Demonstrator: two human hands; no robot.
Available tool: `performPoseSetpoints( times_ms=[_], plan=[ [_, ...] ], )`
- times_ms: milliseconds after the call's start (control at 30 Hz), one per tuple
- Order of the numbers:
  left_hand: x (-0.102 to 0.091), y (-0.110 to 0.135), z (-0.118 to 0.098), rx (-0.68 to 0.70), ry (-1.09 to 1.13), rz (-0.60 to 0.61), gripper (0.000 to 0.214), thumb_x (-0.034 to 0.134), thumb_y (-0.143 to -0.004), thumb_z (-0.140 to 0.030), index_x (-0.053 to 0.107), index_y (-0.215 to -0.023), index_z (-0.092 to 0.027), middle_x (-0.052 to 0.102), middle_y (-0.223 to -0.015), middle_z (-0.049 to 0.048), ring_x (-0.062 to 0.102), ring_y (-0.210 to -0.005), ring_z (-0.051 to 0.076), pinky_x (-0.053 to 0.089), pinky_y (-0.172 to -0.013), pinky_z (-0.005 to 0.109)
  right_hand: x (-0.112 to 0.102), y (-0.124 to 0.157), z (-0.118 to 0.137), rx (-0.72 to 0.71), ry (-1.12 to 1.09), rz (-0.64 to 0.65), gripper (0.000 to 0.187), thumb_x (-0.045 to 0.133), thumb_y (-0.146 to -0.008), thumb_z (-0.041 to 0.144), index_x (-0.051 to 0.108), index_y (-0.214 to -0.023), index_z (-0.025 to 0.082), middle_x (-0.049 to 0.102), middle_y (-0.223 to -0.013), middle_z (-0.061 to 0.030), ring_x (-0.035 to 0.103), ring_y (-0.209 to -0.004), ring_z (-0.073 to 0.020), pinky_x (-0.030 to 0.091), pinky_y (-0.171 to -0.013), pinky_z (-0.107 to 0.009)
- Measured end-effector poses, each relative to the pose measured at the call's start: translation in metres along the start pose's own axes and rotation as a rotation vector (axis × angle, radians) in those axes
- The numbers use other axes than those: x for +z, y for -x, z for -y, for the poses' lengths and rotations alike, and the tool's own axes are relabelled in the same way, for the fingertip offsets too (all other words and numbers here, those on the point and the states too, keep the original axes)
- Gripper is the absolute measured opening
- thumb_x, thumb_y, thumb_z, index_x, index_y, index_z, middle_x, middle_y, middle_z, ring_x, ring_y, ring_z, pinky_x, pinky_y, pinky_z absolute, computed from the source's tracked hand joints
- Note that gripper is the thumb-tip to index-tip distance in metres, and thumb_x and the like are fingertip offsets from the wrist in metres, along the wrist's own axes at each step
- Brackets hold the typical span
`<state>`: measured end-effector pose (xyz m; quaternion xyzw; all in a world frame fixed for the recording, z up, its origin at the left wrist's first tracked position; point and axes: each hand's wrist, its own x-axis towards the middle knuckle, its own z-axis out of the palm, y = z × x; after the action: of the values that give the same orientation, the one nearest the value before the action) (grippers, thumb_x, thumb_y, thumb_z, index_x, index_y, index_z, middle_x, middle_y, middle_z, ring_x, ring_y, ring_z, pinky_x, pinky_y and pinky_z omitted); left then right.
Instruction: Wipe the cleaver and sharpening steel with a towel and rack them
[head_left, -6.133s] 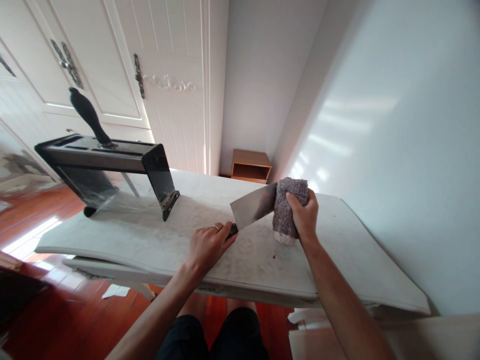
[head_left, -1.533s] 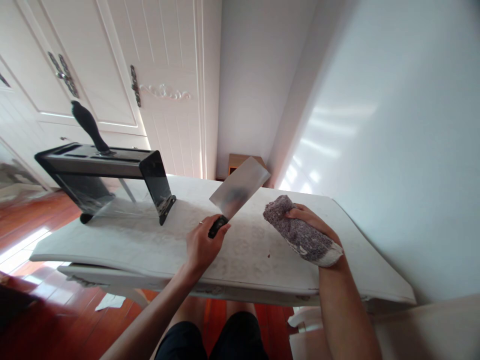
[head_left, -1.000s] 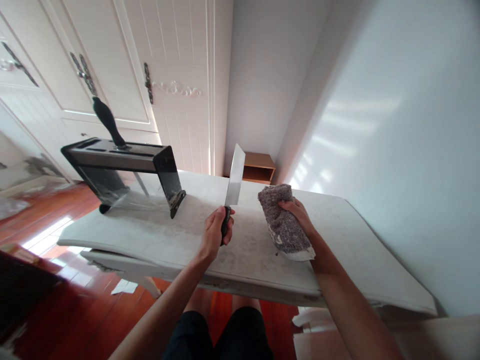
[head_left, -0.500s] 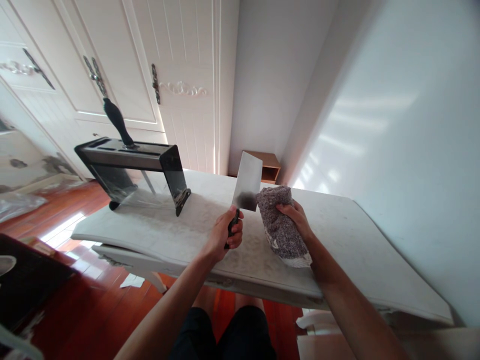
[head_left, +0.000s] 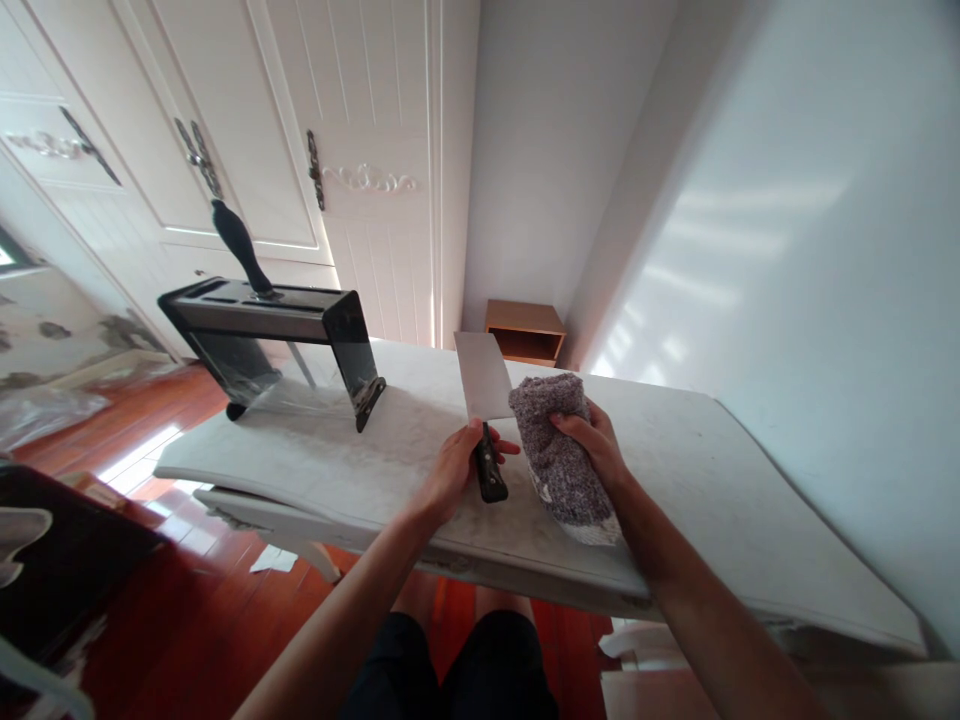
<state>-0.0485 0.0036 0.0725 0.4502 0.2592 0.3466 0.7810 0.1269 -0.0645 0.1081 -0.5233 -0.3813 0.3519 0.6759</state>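
Note:
My left hand (head_left: 459,462) holds a cleaver (head_left: 482,376) by its black riveted handle, thumb along the handle's top and fingers loosely opened beneath it. The broad, grey blade points away from me above the white table. In my right hand (head_left: 597,440) is a bunched grey-brown cloth (head_left: 559,455) with a whitish edge, its thumb pressed on the front. The cloth is close beside the blade's right edge; whether they touch I cannot tell. To the left stands a black knife block (head_left: 259,318) with clear sides and a dark-handled tool (head_left: 238,245) in its top.
The white table (head_left: 712,500) has smudges on its top and a drawer front (head_left: 255,512) slightly out at the left. Beyond it are white cabinets (head_left: 375,90) and a small wooden box shelf (head_left: 526,315). A pale wall (head_left: 847,300) borders the right side.
The cleaver has turned in my left hand, so its blade tilts left and its handle end points right. My left fingers have loosened. The cloth has stayed nearly in place.

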Motion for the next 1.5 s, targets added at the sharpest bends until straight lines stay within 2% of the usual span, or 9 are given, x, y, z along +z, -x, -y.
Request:
performPoseSetpoints(
  times_ms=[233, 333, 467, 733, 833, 1033, 1200, 1367, 1500],
  plan=[
    [0.004, -0.004, 0.010, 0.105, -0.155, -0.003, 0.049, 0.065, -0.075, -0.063, 0.066, -0.077, -0.014, 0.070, -0.079, 0.0069, 0.062, -0.072, 0.019, 0.048, -0.067, 0.028, 0.007, 0.008, -0.004, -0.161, 0.226, 0.065, 0.031, 0.075, -0.068, 0.035, 0.068, -0.095, 0.020, 0.068, -0.083, -0.0013, 0.061, -0.074, -0.0197, 0.050, -0.067, -0.030],
    [0.007, -0.004, 0.012, 0.165, -0.142, -0.020, 0.044, 0.067, -0.076, -0.058, 0.069, -0.081, -0.014, 0.071, -0.083, 0.0055, 0.063, -0.082, 0.020, 0.048, -0.077, 0.028, 0.014, 0.014, -0.012, -0.312, 0.324, 0.082, 0.049, 0.073, -0.071, 0.031, 0.061, -0.118, 0.022, 0.068, -0.106, -0.0039, 0.061, -0.095, -0.0239, 0.051, -0.084, -0.036],
    [0.012, -0.005, 0.016, 0.203, 0.015, -0.025, 0.037, 0.063, -0.082, -0.050, 0.070, -0.094, -0.016, 0.073, -0.095, 0.0046, 0.063, -0.095, 0.021, 0.047, -0.089, 0.030, 0.019, 0.020, -0.021, -0.508, 0.433, 0.016, 0.072, 0.070, -0.075, 0.030, 0.042, -0.141, 0.025, 0.053, -0.137, -0.0087, 0.050, -0.123, -0.0276, 0.043, -0.103, -0.043],
    [0.018, -0.007, 0.015, 0.120, 0.156, -0.200, 0.034, 0.066, -0.079, -0.049, 0.070, -0.085, -0.016, 0.073, -0.093, 0.0044, 0.064, -0.099, 0.023, 0.050, -0.090, 0.032, 0.019, 0.018, -0.022, -0.668, 0.592, 0.273, 0.060, 0.067, -0.078, 0.027, 0.051, -0.135, 0.030, 0.056, -0.121, -0.0084, 0.056, -0.112, -0.0286, 0.047, -0.098, -0.046],
    [0.016, -0.008, 0.011, 0.011, 0.268, -0.224, 0.040, 0.065, -0.078, -0.055, 0.069, -0.083, -0.015, 0.073, -0.085, 0.0051, 0.066, -0.094, 0.024, 0.052, -0.083, 0.032, 0.019, 0.019, -0.018, -0.708, 0.657, 0.394, 0.067, 0.070, -0.076, 0.026, 0.049, -0.139, 0.032, 0.055, -0.120, -0.0086, 0.057, -0.110, -0.0285, 0.049, -0.095, -0.044],
    [0.012, -0.007, 0.003, -0.043, 0.397, -0.012, 0.047, 0.063, -0.080, -0.056, 0.069, -0.090, -0.011, 0.074, -0.100, 0.0139, 0.067, -0.102, 0.028, 0.052, -0.088, 0.036, 0.017, 0.019, -0.010, -0.753, 0.775, 0.610, 0.065, 0.073, -0.075, 0.025, 0.053, -0.137, 0.031, 0.058, -0.118, -0.0090, 0.057, -0.114, -0.0284, 0.049, -0.094, -0.039],
    [0.013, -0.007, 0.004, -0.016, 0.428, -0.056, 0.042, 0.058, -0.085, -0.056, 0.065, -0.088, -0.015, 0.072, -0.108, 0.0133, 0.069, -0.089, 0.023, 0.053, -0.080, 0.035, 0.009, 0.018, -0.007, -0.752, 0.781, 0.726, 0.060, 0.072, -0.075, 0.027, 0.058, -0.133, 0.029, 0.060, -0.118, -0.0094, 0.061, -0.106, -0.0259, 0.050, -0.090, -0.037],
    [0.014, -0.008, 0.005, 0.145, 0.176, -0.298, 0.047, 0.053, -0.086, -0.061, 0.062, -0.081, -0.015, 0.067, -0.070, 0.0030, 0.054, -0.054, 0.011, 0.044, -0.056, 0.023, 0.002, 0.015, -0.005, -0.666, 0.707, 0.795, 0.064, 0.072, -0.072, 0.023, 0.057, -0.135, 0.028, 0.060, -0.119, -0.0086, 0.061, -0.106, -0.0250, 0.049, -0.092, -0.036],
    [0.014, -0.006, 0.002, 0.178, 0.091, -0.315, 0.047, 0.047, -0.088, -0.061, 0.057, -0.074, -0.017, 0.052, -0.053, -0.0033, 0.045, -0.048, 0.009, 0.037, -0.050, 0.021, -0.001, 0.015, -0.006, -0.631, 0.648, 0.781, 0.071, 0.072, -0.070, 0.021, 0.055, -0.137, 0.030, 0.060, -0.119, -0.0085, 0.061, -0.105, -0.0250, 0.049, -0.091, -0.037]
  ],
)
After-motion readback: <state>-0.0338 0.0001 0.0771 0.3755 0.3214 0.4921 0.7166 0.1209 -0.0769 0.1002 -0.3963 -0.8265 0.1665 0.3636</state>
